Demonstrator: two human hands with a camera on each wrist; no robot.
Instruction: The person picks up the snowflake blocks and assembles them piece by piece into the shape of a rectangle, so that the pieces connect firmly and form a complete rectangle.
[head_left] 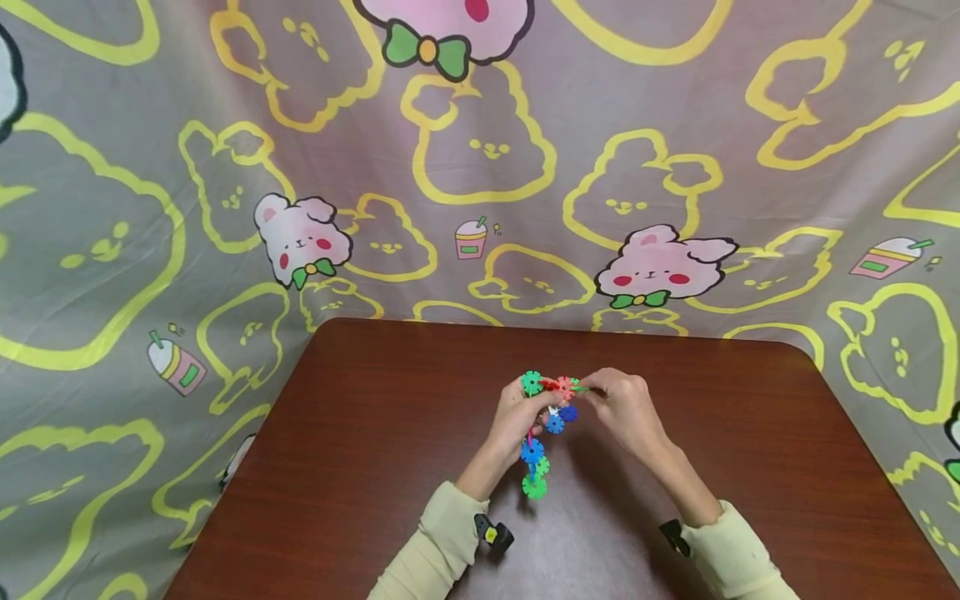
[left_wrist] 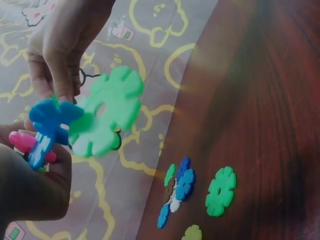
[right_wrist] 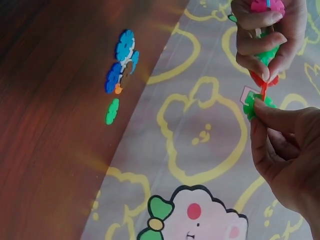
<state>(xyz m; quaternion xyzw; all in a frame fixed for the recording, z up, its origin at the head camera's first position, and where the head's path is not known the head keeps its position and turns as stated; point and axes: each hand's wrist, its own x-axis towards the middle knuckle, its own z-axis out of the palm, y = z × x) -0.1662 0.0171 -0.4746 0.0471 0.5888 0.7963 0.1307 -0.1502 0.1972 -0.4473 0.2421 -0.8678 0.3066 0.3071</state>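
A chain of flower-shaped plastic discs, notched round the rim and slotted together, hangs from my left hand [head_left: 513, 421], which grips it in the upper part. Near the fingers are a teal-green disc [head_left: 532, 382] and a red disc [head_left: 564, 387]. Below the hand hang a blue disc [head_left: 532, 451] and a light green disc [head_left: 535, 487]. My right hand [head_left: 626, 408] pinches a small green disc [right_wrist: 250, 109] between thumb and finger, against the red piece [right_wrist: 264, 90]. A pink disc [right_wrist: 268, 6] shows by the left hand; its fingers partly hide the chain's middle.
On the brown table [head_left: 390, 417] lies a cluster of loose discs, among them a blue disc [left_wrist: 185, 183], a white disc [left_wrist: 174, 205] and a brown disc [right_wrist: 126, 73]. A lone green disc [left_wrist: 221, 191] lies beside it. A patterned cloth [head_left: 495, 117] hangs behind the table.
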